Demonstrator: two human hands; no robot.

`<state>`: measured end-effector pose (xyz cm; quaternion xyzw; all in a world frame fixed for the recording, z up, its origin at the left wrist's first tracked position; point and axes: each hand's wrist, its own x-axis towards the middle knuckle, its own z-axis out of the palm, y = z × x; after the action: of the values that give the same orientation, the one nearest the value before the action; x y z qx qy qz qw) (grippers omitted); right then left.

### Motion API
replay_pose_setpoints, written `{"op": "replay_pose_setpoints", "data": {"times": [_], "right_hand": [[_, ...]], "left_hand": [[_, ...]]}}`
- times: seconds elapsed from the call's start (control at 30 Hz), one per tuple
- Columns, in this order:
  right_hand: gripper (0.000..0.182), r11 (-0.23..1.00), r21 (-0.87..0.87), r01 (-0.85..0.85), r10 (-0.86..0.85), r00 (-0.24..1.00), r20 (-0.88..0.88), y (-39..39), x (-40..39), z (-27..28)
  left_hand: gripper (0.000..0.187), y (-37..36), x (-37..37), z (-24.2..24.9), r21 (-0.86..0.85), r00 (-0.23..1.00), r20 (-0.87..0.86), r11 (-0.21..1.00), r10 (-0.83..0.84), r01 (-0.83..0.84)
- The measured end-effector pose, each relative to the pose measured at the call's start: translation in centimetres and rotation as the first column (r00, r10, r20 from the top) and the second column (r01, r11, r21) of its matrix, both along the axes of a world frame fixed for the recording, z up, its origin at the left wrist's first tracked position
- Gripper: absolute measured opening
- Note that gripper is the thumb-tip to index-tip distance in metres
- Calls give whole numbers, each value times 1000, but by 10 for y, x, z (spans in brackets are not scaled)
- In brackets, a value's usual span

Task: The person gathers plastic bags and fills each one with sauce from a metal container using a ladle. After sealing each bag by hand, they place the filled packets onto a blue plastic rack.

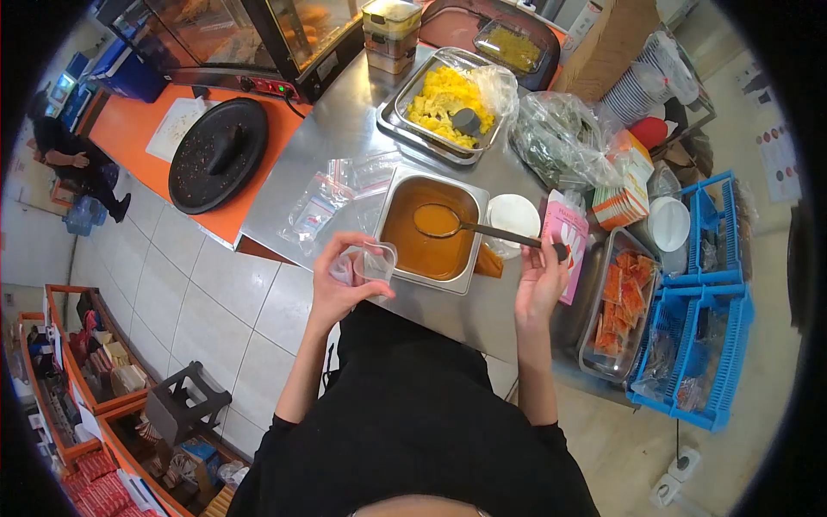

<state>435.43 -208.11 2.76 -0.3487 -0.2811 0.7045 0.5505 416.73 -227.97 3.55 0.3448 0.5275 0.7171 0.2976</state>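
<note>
A clear plastic cup (376,264) is in my left hand (338,280), tilted with its mouth toward the metal pan (473,274). The fingers wrap round it, and it may be more than one cup nested together. My right hand (543,280) grips the dark handle of a ladle (504,234). The ladle's bowl holds orange-brown sauce and is over the pan. The same sauce (413,246) fills much of the pan. Just right of the pan lies a round white lid (514,220), partly under the ladle's handle.
Clear plastic bags (323,202) lie left of the pan. Behind it sits a tray (399,108) of yellow food. A pink box (564,237), a container of orange packets (622,302) and blue baskets (689,345) stand right. A person (69,155) is far left.
</note>
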Motion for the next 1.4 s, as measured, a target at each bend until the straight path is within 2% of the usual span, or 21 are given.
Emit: {"op": "replay_pose_setpoints", "data": {"times": [0.13, 0.2, 0.33, 0.4, 0.53, 0.6, 0.73, 0.77, 0.83, 0.93, 1.0, 1.1, 1.23, 1.3, 1.4], "right_hand": [[21, 994, 108, -4, 7, 1000, -31, 4, -4, 40], [20, 992, 126, 9, -5, 999, -34, 6, -5, 49], [21, 988, 154, -25, 38, 996, -79, 11, -2, 39], [21, 990, 138, -16, 24, 998, -57, 8, -3, 35], [21, 994, 109, 1, 5, 999, -51, 5, -4, 37], [21, 993, 119, 8, -2, 999, -47, 6, -5, 47], [22, 986, 162, 28, -18, 998, -64, 7, -5, 65], [21, 988, 149, 42, -31, 997, -75, 7, -6, 66], [23, 987, 156, 31, -17, 996, -86, 7, -2, 62], [25, 989, 146, 11, 2, 996, -91, 6, 3, 51], [25, 991, 135, 5, 6, 996, -84, 6, 4, 50], [24, 988, 154, 5, 9, 996, -88, 4, 0, 61], [19, 987, 156, 39, -28, 997, -67, 2, -6, 66], [19, 988, 149, 34, -25, 998, -62, 4, -5, 55], [19, 994, 109, 28, -23, 999, -44, 4, -1, 33]], "left_hand": [[64, 11, -1, 10, 33, 999, -48, 999, -2, 3], [68, 18, 1, 11, 54, 997, -5, 995, 82, -81], [68, 20, -1, 14, 50, 994, -28, 993, 106, -104], [67, 22, -3, 9, 94, 982, -118, 986, 146, -135], [66, 19, -6, 8, 18, 974, -171, 989, 149, -148], [66, 18, -6, 13, -130, 986, -120, 982, 118, -134], [65, 23, -4, 13, -72, 984, -127, 988, 124, -134], [65, 25, -5, 12, -30, 971, -198, 990, 132, -141], [65, 26, -5, 11, 13, 953, -268, 989, 144, -145], [64, 28, -5, 13, -39, 973, -189, 989, 131, -141], [57, 33, -4, 14, 82, 956, -212, 978, 204, -190], [56, 36, -3, 13, 95, 965, -167, 978, 200, -186], [54, 36, -4, 12, 94, 958, -193, 976, 212, -197], [58, 33, -5, 12, 16, 962, -225, 987, 157, -157], [57, 33, -7, 13, 15, 949, -264, 985, 170, -173]]}}
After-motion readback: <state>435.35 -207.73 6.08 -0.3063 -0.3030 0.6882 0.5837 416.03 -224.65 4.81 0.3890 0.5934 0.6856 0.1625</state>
